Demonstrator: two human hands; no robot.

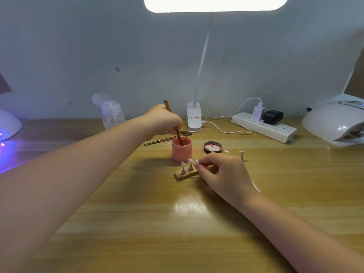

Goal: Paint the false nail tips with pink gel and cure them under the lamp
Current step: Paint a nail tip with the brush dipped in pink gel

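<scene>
Brush in pink gel jar, left hand

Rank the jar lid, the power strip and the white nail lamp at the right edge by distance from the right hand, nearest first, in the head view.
From the right hand:
1. Jar lid, just beyond the fingers.
2. Power strip, farther back toward the wall.
3. White nail lamp, far right edge.

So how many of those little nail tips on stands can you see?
4: three nail tips stand on the wooden holder beside the right hand, and one stands alone further right. The hand may hide more.
</scene>
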